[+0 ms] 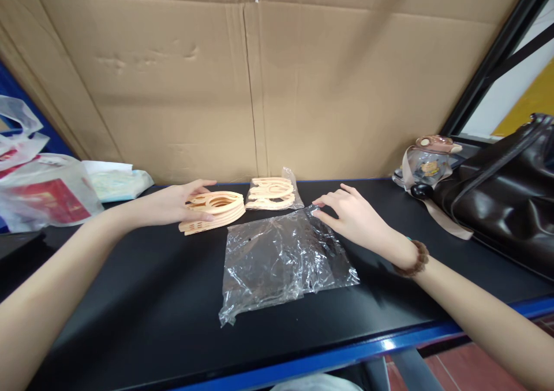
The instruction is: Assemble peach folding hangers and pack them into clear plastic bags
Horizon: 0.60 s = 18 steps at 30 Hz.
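My left hand is wrapped round one end of a stack of cream plastic folding hangers, thumb on the near side and fingers behind. The stack rests on or just above the black tabletop; I cannot tell which. With thumb and fingertips, my right hand pinches the upper right corner of a clear plastic bag. This bag lies flat and wrinkled across the middle of the table, with nothing visible inside. Behind it sits a clear packet of more cream hangers, touched by neither hand.
A white plastic bag with red contents and a pale green soft pack stand at the left. To the right are a clear bottle with a strap and a dark leather bag. A cardboard wall closes the back.
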Tool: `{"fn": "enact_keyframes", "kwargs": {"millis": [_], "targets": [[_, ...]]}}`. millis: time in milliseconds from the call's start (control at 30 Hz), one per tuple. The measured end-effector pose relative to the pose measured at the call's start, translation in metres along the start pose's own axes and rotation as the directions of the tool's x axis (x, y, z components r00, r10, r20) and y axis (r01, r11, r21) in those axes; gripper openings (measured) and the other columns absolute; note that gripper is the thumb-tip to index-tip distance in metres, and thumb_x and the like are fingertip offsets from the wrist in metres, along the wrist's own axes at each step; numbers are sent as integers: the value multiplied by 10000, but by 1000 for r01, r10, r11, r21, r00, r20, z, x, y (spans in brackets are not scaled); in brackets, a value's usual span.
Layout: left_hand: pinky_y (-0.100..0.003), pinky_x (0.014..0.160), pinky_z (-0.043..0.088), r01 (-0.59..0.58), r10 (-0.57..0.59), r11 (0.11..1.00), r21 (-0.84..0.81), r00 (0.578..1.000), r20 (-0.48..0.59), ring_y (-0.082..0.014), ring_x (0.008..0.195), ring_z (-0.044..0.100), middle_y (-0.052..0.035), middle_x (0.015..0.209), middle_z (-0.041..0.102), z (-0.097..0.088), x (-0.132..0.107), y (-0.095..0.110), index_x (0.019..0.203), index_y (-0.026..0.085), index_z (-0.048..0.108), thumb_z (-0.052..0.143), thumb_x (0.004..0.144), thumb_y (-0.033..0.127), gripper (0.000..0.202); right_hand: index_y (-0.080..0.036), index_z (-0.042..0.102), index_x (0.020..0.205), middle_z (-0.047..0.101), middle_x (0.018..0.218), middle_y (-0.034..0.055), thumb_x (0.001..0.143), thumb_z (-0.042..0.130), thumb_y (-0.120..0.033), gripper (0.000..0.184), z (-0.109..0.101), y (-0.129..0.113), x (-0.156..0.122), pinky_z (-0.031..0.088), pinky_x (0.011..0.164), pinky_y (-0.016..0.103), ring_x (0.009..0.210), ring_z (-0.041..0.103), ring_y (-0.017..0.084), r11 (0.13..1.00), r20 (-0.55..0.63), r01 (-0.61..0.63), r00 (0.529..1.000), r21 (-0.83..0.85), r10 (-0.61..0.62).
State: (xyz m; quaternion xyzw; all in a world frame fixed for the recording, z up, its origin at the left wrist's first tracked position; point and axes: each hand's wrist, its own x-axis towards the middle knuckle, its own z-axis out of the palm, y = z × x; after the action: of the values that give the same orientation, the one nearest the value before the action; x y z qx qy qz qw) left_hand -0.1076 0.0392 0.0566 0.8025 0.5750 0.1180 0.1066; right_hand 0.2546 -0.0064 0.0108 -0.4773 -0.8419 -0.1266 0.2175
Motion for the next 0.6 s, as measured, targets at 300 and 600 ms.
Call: {"fn": "enact_keyframes", "kwargs": {"millis": [300, 600], "targets": [[-465, 994, 439, -123, 123, 992, 22, 933, -338, -345, 1203, 534, -128, 1355, 540, 13, -5, 39, 1417, 213, 346, 616, 690, 663, 896, -150, 535, 1259, 552, 1266, 120, 919, 533, -339, 388, -3, -8, 1, 394, 1020, 448, 1173, 509, 257, 996, -101, 83, 992, 36, -79], [-461, 939, 457, -419, 463, 885, 205, 843, -273, -316, 1130, 568, -116, 1298, 578, 54, -45, 114, 1406, 222, 334, 567, 781, 623, 778, -175, 310, 1433, 447, 1411, 120, 742, 663, -606, 887, -14, -28, -5, 353, 1068, 424, 1283, 413, 251, 892, -133, 284, 958, 352, -252]]}}
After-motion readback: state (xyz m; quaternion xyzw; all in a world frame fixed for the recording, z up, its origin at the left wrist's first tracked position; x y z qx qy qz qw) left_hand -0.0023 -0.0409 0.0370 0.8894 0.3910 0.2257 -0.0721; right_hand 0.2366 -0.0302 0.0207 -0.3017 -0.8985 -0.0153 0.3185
